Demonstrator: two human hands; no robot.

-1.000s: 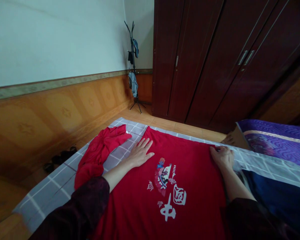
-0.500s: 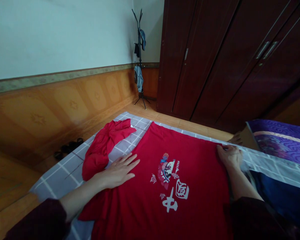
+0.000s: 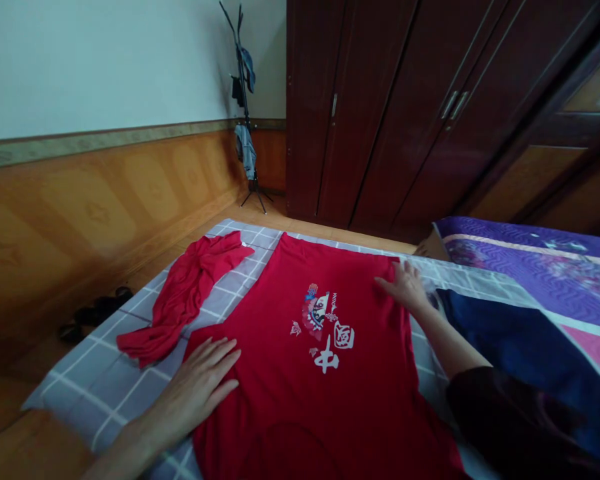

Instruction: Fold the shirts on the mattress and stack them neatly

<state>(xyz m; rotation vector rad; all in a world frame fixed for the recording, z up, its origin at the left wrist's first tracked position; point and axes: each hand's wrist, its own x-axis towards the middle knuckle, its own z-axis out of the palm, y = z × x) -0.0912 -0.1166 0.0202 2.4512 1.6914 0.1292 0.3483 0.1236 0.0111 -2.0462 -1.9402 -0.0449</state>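
Observation:
A red T-shirt (image 3: 280, 360) with a white and coloured print lies spread out on a grey checked cloth (image 3: 80, 400), its neckline toward me. My left hand (image 3: 203, 377) rests on the shirt's left side near the sleeve, fingers stretched out. At the far right corner of the hem is my right hand (image 3: 405, 287), its fingers apart and touching the fabric's edge. To the left of the shirt lies a crumpled red garment (image 3: 185, 293). Dark blue fabric (image 3: 505, 340) is spread to the right, partly behind my right sleeve.
A black coat stand (image 3: 244, 100) with a cap and clothing stands in the far corner. Dark wooden wardrobes (image 3: 380, 113) line the back. At right is a purple patterned bedcover (image 3: 530, 260). Dark shoes (image 3: 95, 313) sit on the floor at left.
My view has swung right. My left hand has come nearer to me, down the shirt's left side to the sleeve. My right hand's fingers have spread at the hem corner. The shirt lies flatter.

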